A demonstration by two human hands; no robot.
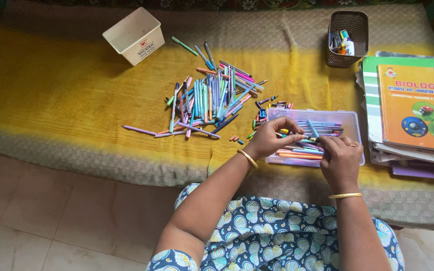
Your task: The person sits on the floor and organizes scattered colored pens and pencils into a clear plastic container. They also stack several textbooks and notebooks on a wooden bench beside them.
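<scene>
1. Nearest to me, my left hand (269, 140) and right hand (340, 158) meet over the front edge of a clear plastic box (353, 131). Between them I pinch one slim pen (297, 136), lying level: the left grip is clenched on its left part, the right grip closed on its right end, the way one holds a pen to press or pull a cap. A second, blue pen (312, 128) pokes up slantwise just behind my fingers; I cannot tell which hand carries it

2. The pen sits directly above the box, so anything released would drop among the pens already lying lengthwise inside it

3. The box rests on a bed with a yellow-and-grey cover (51, 100), close to the near edge and within easy reach of both hands

4. Left of the box a loose heap of pens (212, 98) fans out, with a few small caps (272, 103) scattered between heap and box

5. At the right a stack of books (413, 115) lies flat; the top cover is orange with a green band, round pictures and printed lettering

6. Farthest off, a white rectangular tub (134, 35) lies tipped, bearing a small red-and-black label on its side, and a dark woven basket (347, 37) stands upright holding small stationery
</scene>
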